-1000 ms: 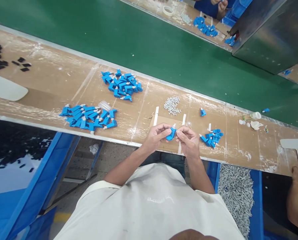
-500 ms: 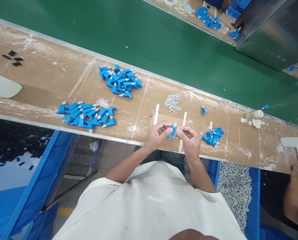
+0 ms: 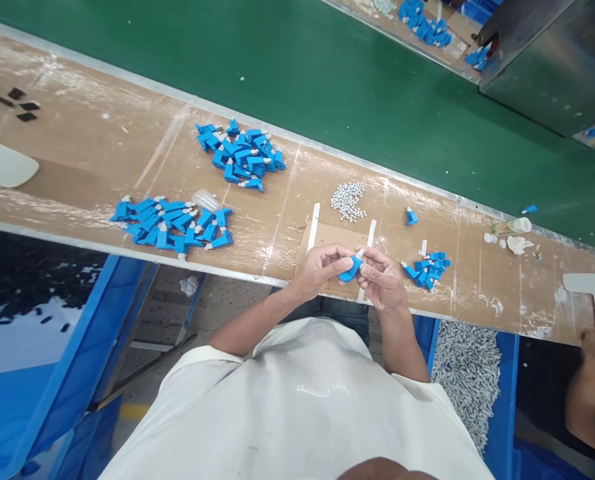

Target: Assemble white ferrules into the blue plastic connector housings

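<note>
My left hand (image 3: 320,268) and my right hand (image 3: 384,280) meet over the near edge of the brown workbench (image 3: 102,153). Between them they pinch one small blue plastic connector (image 3: 351,269) with a white cap at its upper end. Both hands have their fingers closed on it. A small pile of blue connectors (image 3: 426,269) lies just right of my right hand. A heap of tiny white caps (image 3: 347,200) lies beyond my hands. Two larger piles of blue connectors with white caps lie to the left, one near (image 3: 172,223) and one farther back (image 3: 240,155).
A green conveyor belt (image 3: 302,73) runs behind the bench. A single blue connector (image 3: 411,215) lies alone. A small clear bottle (image 3: 514,226) and white bits lie at right. A blue bin of grey-white parts (image 3: 464,380) sits below the bench. Another person's arm (image 3: 590,390) shows at the right edge.
The blue connector has tilted in my hands, its white cap now pointing up and right. My hands have stayed at the same spot on the bench edge.
</note>
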`<state>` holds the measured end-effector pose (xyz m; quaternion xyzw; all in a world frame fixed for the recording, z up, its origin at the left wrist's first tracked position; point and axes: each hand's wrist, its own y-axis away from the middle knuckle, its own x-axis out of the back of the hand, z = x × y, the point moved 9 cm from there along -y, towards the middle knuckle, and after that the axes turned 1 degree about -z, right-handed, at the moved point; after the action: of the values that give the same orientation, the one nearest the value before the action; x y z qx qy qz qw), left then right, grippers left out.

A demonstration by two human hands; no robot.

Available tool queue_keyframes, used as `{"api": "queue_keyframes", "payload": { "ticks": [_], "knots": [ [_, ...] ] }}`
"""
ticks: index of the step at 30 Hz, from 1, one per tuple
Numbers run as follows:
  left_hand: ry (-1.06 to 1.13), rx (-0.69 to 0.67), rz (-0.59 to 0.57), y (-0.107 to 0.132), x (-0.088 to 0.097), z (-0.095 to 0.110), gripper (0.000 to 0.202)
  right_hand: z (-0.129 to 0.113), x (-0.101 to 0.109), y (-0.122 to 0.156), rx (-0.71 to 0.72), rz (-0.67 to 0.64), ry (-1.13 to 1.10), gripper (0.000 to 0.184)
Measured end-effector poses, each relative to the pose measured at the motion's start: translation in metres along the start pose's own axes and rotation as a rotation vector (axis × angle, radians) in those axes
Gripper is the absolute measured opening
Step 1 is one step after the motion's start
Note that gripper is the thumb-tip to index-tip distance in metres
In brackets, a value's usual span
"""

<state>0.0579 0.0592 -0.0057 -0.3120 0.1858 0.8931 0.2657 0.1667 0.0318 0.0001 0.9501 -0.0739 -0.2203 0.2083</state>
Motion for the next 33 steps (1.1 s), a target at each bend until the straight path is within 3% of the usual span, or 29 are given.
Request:
{"api": "queue_keyframes", "payload": {
  "ticks": [5,14,18,24,33],
  "knots": [
    [-0.002,0.001,-0.035,0.005,-0.008,0.004,0.048,0.005,0.002,0.003,-0.006,-0.028,-0.001,0.046],
    [-0.087,-0.029,-0.067,0.003,-0.004,0.004,0.047,0.007,0.002,0.005,0.056,-0.033,0.031,0.041],
    [-0.098,-0.031,-0.039,0.0,-0.001,0.004,0.047,0.009,0.008,0.0,0.053,-0.018,0.071,0.04],
    [-0.06,-0.011,0.006,0.0,0.001,0.002,0.047,0.01,0.006,-0.003,0.053,-0.115,0.061,0.046],
    [-0.044,-0.002,0.016,0.001,0.001,-0.006,0.052,0.015,0.009,-0.006,0.14,-0.035,0.086,0.041]
  ]
}}
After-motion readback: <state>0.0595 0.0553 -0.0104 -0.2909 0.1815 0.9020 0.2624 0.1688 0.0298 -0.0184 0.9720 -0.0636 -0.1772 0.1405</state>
